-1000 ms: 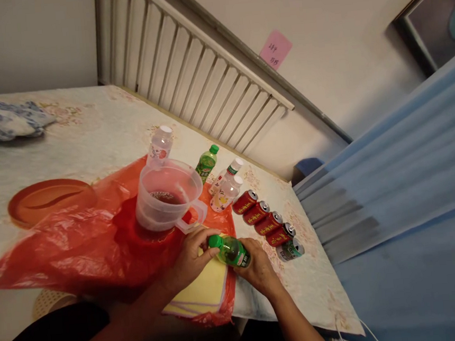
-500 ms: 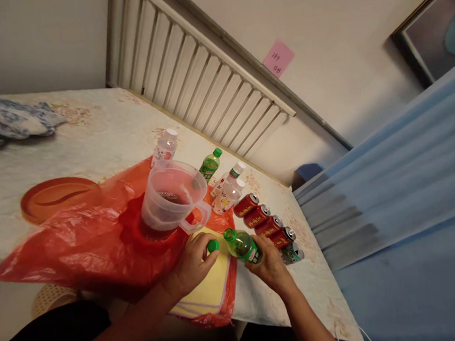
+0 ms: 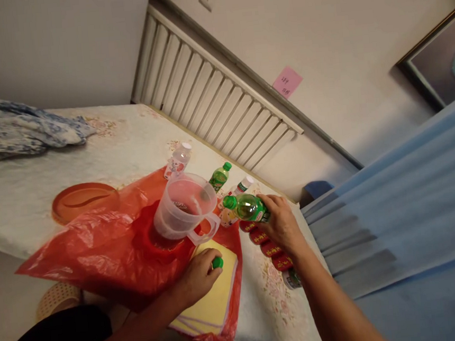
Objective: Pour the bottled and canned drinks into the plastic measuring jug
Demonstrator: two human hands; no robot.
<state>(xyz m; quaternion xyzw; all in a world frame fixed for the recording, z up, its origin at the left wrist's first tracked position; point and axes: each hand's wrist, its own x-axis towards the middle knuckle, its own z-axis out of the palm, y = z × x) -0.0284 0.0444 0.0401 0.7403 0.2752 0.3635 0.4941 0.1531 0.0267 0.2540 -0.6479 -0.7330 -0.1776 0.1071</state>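
Observation:
My right hand (image 3: 282, 221) grips an uncapped green soda bottle (image 3: 249, 207), raised and tilted with its mouth toward the left. Light liquid shows inside it. Left of the bottle mouth stands a translucent plastic pitcher (image 3: 170, 215) with some dark liquid at the bottom. Its handle faces my hands. My left hand (image 3: 200, 273) pinches a green bottle cap (image 3: 217, 262) above a yellow cloth (image 3: 213, 302). Under the pitcher is a red round base (image 3: 148, 238), partly hidden, on a red plastic bag (image 3: 95, 251).
Several red cans (image 3: 271, 249) stand in a row below my right forearm. Behind the pitcher are another green bottle (image 3: 220, 176) and a clear bottle (image 3: 178, 160). An orange lid (image 3: 82, 201) lies left, near a bundled patterned cloth (image 3: 20, 127). A radiator (image 3: 221, 97) lines the wall.
My right hand has lifted the green bottle and tipped it toward the pitcher. My left hand still holds the cap near the yellow cloth. The camera view has shifted.

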